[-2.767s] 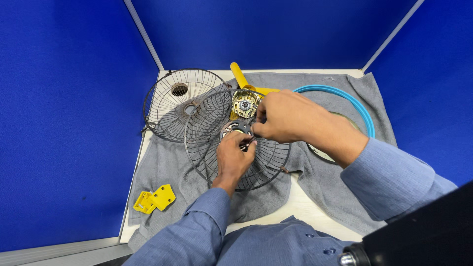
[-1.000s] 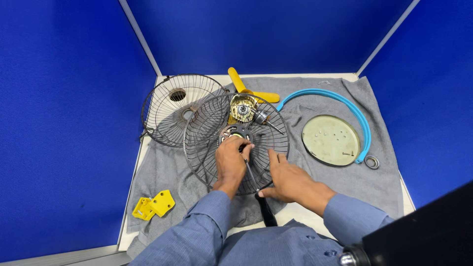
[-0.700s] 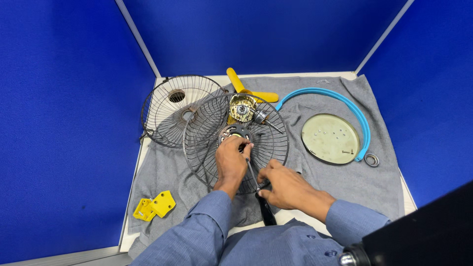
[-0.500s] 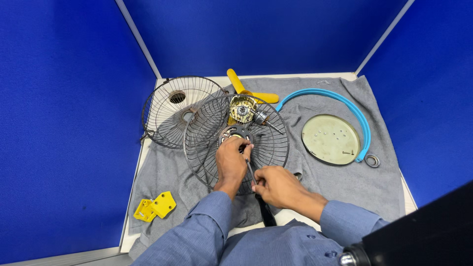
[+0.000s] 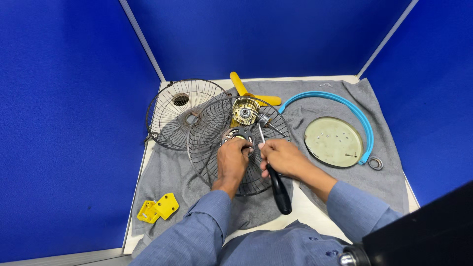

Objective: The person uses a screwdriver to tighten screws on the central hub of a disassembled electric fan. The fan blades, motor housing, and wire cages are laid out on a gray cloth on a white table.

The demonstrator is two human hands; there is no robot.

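— The fingers, what do they hold?
— Right hand (image 5: 282,157) is closed around the screwdriver (image 5: 275,173); left hand (image 5: 233,157) grips the hub (image 5: 238,135) of the grille (image 5: 236,143), at the middle of the worktop (image 5: 305,207).

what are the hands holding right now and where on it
The right hand grips a black-handled screwdriver at the top of its handle, near the shaft. The left hand presses on the round hub of the dark wire fan guard.

Bright, even overhead light; soft shadows, sharp focus, slight wide-angle edge distortion.
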